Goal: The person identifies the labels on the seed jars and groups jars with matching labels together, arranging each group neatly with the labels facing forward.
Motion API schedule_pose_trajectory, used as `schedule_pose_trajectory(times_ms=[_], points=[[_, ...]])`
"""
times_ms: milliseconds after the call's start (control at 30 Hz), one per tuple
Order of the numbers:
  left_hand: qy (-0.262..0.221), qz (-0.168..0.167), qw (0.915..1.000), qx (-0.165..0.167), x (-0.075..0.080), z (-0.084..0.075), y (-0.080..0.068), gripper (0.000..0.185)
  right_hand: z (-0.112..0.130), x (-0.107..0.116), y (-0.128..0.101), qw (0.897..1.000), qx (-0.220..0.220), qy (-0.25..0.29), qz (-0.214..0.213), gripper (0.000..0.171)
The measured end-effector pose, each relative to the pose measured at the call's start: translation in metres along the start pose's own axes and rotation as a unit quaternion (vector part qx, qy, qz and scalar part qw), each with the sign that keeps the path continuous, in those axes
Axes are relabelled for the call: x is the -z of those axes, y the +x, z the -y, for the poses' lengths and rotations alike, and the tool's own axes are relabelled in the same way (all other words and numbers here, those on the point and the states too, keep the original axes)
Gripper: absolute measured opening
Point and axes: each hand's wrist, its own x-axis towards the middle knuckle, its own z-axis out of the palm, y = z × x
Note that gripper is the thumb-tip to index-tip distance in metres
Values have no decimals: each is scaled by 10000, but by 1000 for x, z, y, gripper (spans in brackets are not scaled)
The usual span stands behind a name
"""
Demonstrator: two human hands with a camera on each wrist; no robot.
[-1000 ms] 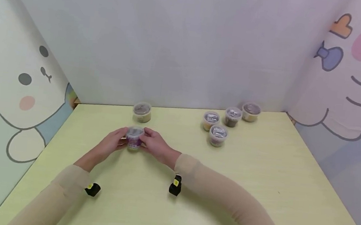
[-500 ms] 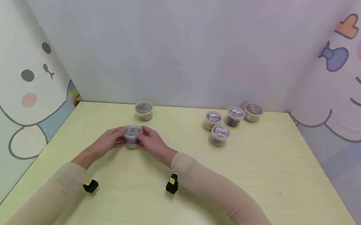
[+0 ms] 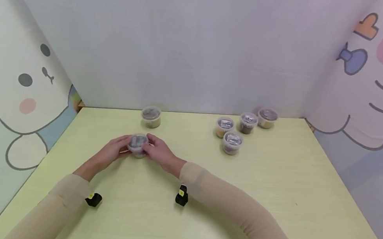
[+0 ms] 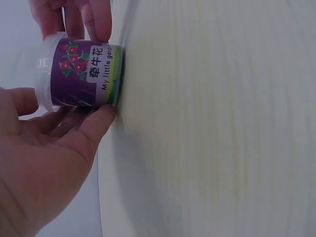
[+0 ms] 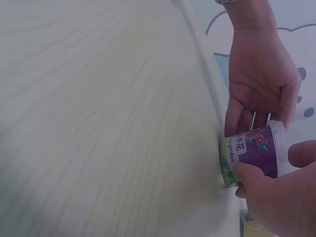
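The purple-labelled cup (image 3: 137, 145) is gripped between both hands, left (image 3: 111, 153) and right (image 3: 160, 154), fingers curled round it, apparently just set on the bench (image 3: 275, 192), not yet released.

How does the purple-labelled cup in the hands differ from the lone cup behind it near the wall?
The purple-labelled cup is gripped from both sides by the left hand and right hand; the lone cup stands free, untouched. The held cup has a purple flower label; the lone cup looks yellowish below. The held one sits nearer the person. Both are small, clear-lidded and upright on the table.
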Motion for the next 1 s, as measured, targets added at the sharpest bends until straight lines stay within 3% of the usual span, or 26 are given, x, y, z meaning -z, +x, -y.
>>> schedule_pose_trajectory(times_ms=[167,400,800,900,1000], points=[[52,38,10000,-36,1,1,-1,64,2,-1,-2,9975,92,-698,-90,57],[37,25,10000,-50,1,3,0,63,0,0,-3,9957,198,-902,-36,58],[964,36,9953,-1,1,-14,-3,62,-1,5,-5,9989,-40,-443,-127,62],[1617,-145,9867,-106,-1,-23,-3,61,3,11,-6,9989,-74,-471,-33,61],[2647,-414,9627,-382,-6,-34,-3,60,13,23,-9,9972,-146,-701,217,59]])
